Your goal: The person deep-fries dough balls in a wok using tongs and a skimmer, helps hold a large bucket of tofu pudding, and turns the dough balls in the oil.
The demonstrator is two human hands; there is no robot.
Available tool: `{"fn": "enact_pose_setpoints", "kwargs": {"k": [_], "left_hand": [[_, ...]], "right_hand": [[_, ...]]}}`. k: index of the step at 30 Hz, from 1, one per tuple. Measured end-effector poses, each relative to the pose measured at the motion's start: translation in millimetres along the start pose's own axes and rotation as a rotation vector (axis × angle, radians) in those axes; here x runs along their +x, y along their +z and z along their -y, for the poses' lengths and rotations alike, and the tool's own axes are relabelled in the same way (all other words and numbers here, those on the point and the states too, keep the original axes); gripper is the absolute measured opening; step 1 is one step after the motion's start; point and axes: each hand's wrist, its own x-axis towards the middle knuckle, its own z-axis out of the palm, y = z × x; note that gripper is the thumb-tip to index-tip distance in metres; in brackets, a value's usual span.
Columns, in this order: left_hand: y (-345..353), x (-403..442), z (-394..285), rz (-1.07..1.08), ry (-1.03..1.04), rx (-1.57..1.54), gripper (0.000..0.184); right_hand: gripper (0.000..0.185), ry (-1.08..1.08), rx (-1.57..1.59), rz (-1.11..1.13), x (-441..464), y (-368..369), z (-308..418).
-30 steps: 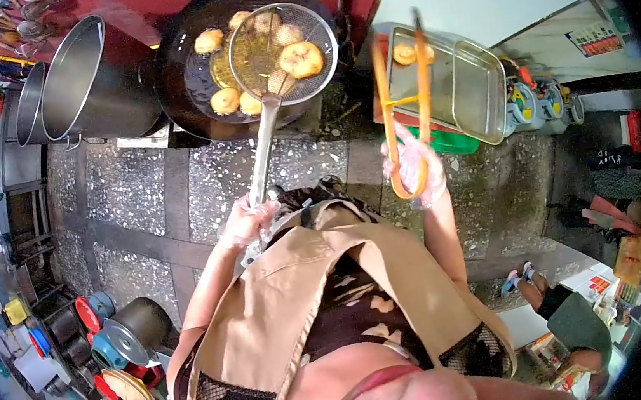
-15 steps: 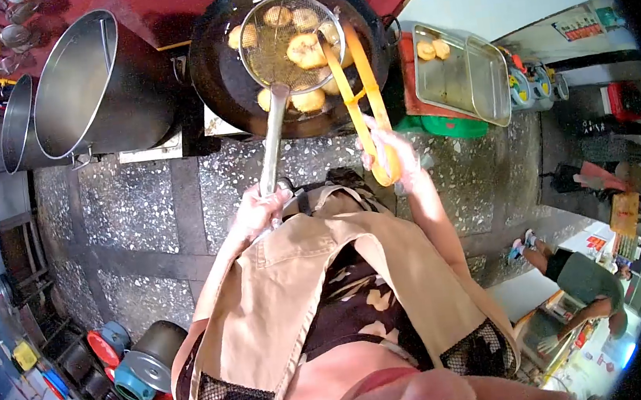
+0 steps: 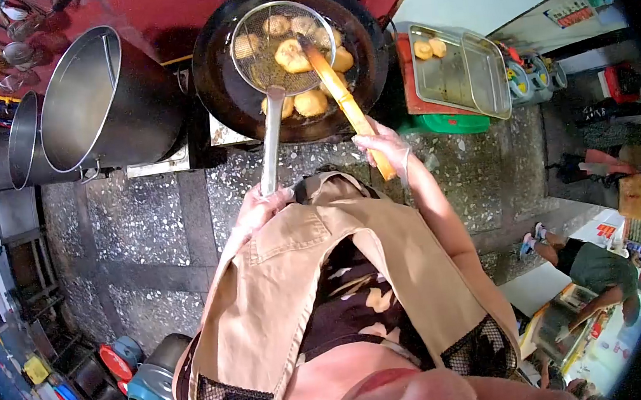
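Note:
My left hand (image 3: 262,206), in a clear glove, is closed round the metal handle of a wire mesh skimmer (image 3: 273,138). The skimmer's round mesh lies over a dark wok (image 3: 215,105) of oil. My right hand (image 3: 385,146), also gloved, grips long bamboo tongs (image 3: 342,98) with darkened tips. Those tips touch or nearly touch a pale golden fried piece (image 3: 291,56) on the mesh. Several more round fried pieces show in and around the mesh, two of them near the skimmer's handle, such as one fried piece (image 3: 311,103).
To the right, a metal tray (image 3: 446,97) holds two golden pieces (image 3: 430,49) and rests above a green basin (image 3: 453,123). Two tall pots (image 3: 142,101) stand left. Ladles (image 3: 17,52) hang upper left. Another person (image 3: 601,268) is at lower right.
The tongs' two arms, spread in a V before, now look closed together or lined up. The tongs and skimmer have shifted slightly left.

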Motion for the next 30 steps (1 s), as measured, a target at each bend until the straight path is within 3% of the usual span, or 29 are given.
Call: {"fn": "enact_pose_setpoints", "kwargs": {"k": [5,7,11,18,28,30], "left_hand": [[14,-4,-10,-0.072,-0.052,0.082,0.018],[14,-1,-8,-0.087,-0.064,0.088,0.019],[16,-1,-12,-0.114,-0.107,0.113,0.019],[14,3,-5,-0.069,-0.06,0.043,0.018],[18,9,-2,-0.066,-0.042,0.0,0.016],[18,9,-5,-0.074,-0.042,-0.002,0.017]], "right_hand": [[0.055,-0.086,-0.147,-0.037,-3,-1,4],[0.051,-0.01,0.145,0.123,-3,-13,2],[0.039,-0.04,0.287,0.138,-5,-12,2],[0.029,0.039,0.207,0.132,6,-14,4],[0.035,0.102,0.077,0.092,14,-16,17],[0.045,0.041,0.131,0.155,14,-18,17]]}}
